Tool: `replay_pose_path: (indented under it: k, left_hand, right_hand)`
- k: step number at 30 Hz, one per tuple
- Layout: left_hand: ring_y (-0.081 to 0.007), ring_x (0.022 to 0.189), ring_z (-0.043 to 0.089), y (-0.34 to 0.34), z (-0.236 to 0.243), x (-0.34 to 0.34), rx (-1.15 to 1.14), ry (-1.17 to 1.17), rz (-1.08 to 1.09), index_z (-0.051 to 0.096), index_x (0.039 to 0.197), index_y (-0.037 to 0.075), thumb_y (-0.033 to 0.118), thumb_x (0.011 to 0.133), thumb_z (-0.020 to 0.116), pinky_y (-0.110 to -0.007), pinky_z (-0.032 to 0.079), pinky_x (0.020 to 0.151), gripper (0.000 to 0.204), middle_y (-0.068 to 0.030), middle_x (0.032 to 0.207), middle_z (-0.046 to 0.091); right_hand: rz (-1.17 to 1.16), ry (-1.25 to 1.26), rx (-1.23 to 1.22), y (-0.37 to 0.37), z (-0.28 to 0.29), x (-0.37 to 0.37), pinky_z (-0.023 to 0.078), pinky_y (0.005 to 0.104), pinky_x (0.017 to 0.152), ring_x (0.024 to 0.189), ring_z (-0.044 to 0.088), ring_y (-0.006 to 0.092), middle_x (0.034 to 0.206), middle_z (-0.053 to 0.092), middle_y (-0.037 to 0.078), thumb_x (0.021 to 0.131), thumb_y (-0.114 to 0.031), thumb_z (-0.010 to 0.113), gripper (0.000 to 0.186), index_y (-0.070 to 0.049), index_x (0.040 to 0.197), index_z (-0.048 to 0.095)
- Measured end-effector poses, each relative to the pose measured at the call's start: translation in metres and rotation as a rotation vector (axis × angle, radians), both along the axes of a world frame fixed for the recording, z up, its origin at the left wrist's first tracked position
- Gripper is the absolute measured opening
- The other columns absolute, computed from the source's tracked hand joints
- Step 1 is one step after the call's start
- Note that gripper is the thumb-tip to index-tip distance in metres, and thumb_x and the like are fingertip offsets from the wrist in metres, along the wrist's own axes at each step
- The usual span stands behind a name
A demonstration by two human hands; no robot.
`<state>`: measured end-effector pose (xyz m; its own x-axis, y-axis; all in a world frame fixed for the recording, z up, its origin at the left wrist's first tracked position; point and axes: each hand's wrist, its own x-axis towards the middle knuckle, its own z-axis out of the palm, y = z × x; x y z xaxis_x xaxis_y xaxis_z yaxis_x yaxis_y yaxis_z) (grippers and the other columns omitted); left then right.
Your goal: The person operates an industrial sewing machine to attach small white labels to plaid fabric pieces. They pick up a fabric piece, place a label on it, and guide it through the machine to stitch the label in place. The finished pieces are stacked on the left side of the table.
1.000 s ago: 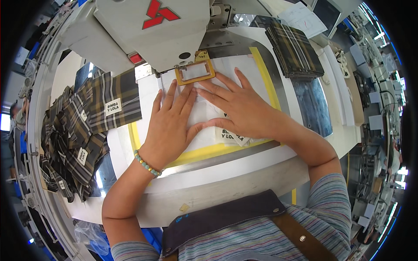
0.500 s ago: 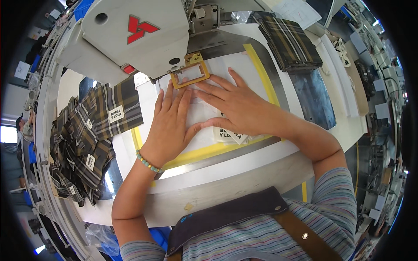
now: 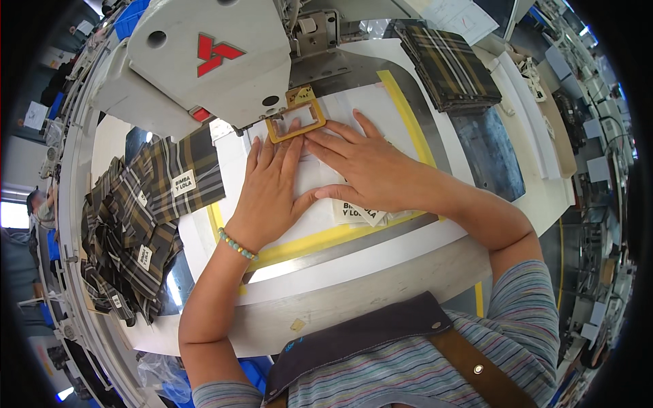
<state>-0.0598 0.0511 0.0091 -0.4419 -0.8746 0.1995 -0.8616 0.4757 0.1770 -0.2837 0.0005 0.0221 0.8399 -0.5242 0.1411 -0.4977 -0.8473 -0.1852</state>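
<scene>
My left hand [image 3: 269, 190], with a beaded bracelet at the wrist, lies flat on a white sheet [image 3: 347, 95], fingers spread up to a small brass-yellow rectangular frame [image 3: 318, 115] beneath the machine head; a fingertip shows in its opening. My right hand [image 3: 374, 173] also lies flat, fingertips beside the frame's lower right edge, thumb near my left thumb. Small white printed labels [image 3: 350, 211] lie partly hidden beneath my right hand. Yellow tape [image 3: 408, 122] borders the sheet.
A white machine head [image 3: 204, 81] overhangs the work plate. Loose plaid pieces [image 3: 129, 245] with white labels pile at left; a folded plaid stack [image 3: 449, 68] sits back right beside papers [image 3: 456, 20]. Workbenches flank both sides; another person [image 3: 39, 207] is at far left.
The view has shifted slightly. One left fingertip now shows further inside the frame's opening. Both hands otherwise stay flat in nearly the same places on the sheet.
</scene>
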Motion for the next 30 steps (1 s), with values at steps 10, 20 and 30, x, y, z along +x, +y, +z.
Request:
replay_pose_path:
  k: [10,20,30]
  left_hand:
    - [-0.0438,0.149,0.029,0.001,-0.001,-0.009,-0.015,0.006,0.038,0.035,0.152,-0.004,0.052,0.096,0.059,-0.057,0.018,0.124,0.083,-0.0224,0.161,0.035]
    - [-0.0442,0.149,0.029,-0.002,-0.002,-0.011,-0.038,-0.003,-0.004,0.037,0.157,0.007,0.054,0.101,0.051,-0.054,0.017,0.124,0.075,-0.0193,0.158,0.042]
    - [-0.0418,0.143,0.037,-0.002,-0.005,-0.015,-0.068,-0.058,0.098,0.043,0.153,0.005,0.052,0.1,0.054,-0.053,0.023,0.12,0.071,-0.0175,0.153,0.048]
  right_hand:
    - [0.001,0.034,-0.065,-0.004,0.009,-0.008,0.019,0.0598,0.122,0.145,0.039,0.0317,0.147,0.053,0.018,0.102,-0.054,0.051,0.072,0.005,0.143,0.051]
    - [0.278,-0.165,0.151,-0.008,0.135,-0.112,0.049,0.0411,0.097,0.115,0.064,0.0293,0.114,0.071,0.017,0.095,-0.043,0.063,0.054,0.006,0.117,0.069]
    - [1.366,-0.429,0.295,0.143,0.195,-0.242,0.054,0.0427,0.092,0.094,0.068,0.0283,0.095,0.071,0.012,0.082,-0.016,0.073,0.023,0.001,0.098,0.073]
